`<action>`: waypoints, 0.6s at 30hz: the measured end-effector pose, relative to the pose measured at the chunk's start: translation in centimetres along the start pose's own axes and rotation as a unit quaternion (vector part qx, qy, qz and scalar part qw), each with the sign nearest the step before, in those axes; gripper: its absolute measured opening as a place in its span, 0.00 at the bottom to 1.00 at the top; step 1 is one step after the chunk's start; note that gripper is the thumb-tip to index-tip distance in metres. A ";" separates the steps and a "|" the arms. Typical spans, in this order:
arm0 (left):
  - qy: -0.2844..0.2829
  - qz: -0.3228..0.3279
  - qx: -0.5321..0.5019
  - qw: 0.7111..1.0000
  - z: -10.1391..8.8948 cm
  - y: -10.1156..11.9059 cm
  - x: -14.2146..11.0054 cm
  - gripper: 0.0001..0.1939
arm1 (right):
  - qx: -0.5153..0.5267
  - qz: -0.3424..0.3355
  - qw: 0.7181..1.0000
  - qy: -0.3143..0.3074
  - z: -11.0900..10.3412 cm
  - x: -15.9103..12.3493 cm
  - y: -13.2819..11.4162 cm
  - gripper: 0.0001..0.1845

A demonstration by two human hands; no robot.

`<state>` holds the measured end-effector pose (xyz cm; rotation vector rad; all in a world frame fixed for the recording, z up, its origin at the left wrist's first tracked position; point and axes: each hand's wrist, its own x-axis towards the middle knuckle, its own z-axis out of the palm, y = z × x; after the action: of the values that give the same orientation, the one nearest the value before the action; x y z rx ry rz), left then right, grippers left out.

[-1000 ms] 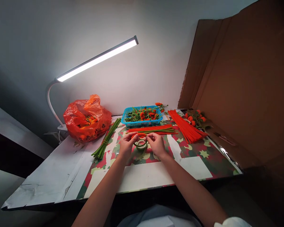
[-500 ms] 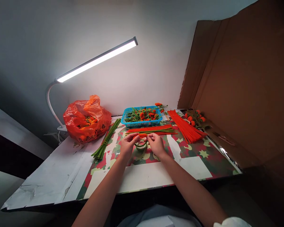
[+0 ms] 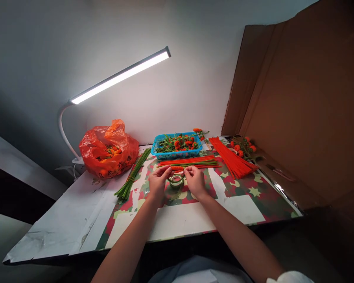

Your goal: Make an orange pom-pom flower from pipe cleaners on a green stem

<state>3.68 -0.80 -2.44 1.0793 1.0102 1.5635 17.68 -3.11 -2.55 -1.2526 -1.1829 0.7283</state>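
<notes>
My left hand [image 3: 158, 184] and my right hand [image 3: 196, 182] face each other over the middle of the table, fingers pinched. Between their fingertips runs a coiled orange pipe cleaner [image 3: 177, 168], held at both ends. A dark green strand curves below the coil from hand to hand; I cannot tell whether it is joined to the coil. Just under it, a roll of green tape [image 3: 176, 185] rests on the camouflage-patterned table cover. Straight orange and green pipe cleaners [image 3: 191, 161] lie crosswise just beyond my fingers.
A blue basket [image 3: 177, 156] of orange flowers stands at the back. To the left are a green pipe cleaner bundle [image 3: 132, 177], a red plastic bag [image 3: 91, 147] and a lit lamp [image 3: 120, 76]. Orange pipe cleaners [image 3: 231, 157] fan out rightward, near loose flowers [image 3: 237, 148] and a cardboard panel [image 3: 297, 106].
The fingers of my left hand have shifted slightly left along the coil, so more of it shows. The green strand now droops across the tape roll. My right hand has barely moved.
</notes>
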 end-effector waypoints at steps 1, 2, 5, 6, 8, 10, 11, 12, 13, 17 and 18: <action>0.001 0.002 0.002 1.000 0.0 0.0 0.0 0.18 | -0.003 0.000 1.000 0.003 0.0 0.0 0.0 0.08; 0.002 0.003 0.003 1.000 -0.1 0.0 0.0 0.18 | -0.007 -0.002 1.000 0.005 0.0 0.0 0.1 0.08; -0.010 -0.001 0.012 1.000 -0.2 -0.1 0.1 0.18 | -0.025 -0.017 1.000 0.001 -0.1 0.1 0.2 0.08; -0.016 -0.004 0.016 1.000 -0.3 0.0 0.2 0.18 | -0.034 -0.025 0.999 0.000 -0.2 0.1 0.3 0.08; -0.028 -0.009 0.021 0.999 -0.4 0.0 0.2 0.17 | -0.054 -0.043 0.998 -0.001 -0.4 0.1 0.3 0.07; -0.038 -0.010 0.025 0.999 -0.4 0.1 0.1 0.17 | -0.071 -0.059 0.996 -0.005 -0.6 0.1 0.3 0.07; -0.043 -0.010 0.027 0.999 -0.4 0.2 0.1 0.17 | -0.078 -0.065 0.995 -0.008 -0.6 0.0 0.3 0.07; -0.047 -0.009 0.029 0.998 -0.4 0.3 0.0 0.16 | -0.083 -0.070 0.994 -0.012 -0.7 0.0 0.2 0.07; -0.052 -0.008 0.031 0.998 -0.3 0.4 0.0 0.16 | -0.087 -0.073 0.993 -0.015 -0.7 0.0 0.2 0.07; -0.065 -0.001 0.038 0.997 -0.1 0.6 -0.3 0.17 | -0.103 -0.085 0.991 -0.020 -0.7 0.0 0.1 0.07; -0.067 0.002 0.040 0.997 -0.1 0.7 -0.4 0.16 | -0.106 -0.087 0.990 -0.021 -0.7 0.0 0.0 0.06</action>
<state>3.52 -1.29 -1.88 1.2244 0.9862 1.4449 18.38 -3.34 -2.47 -1.2925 -1.4135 0.5117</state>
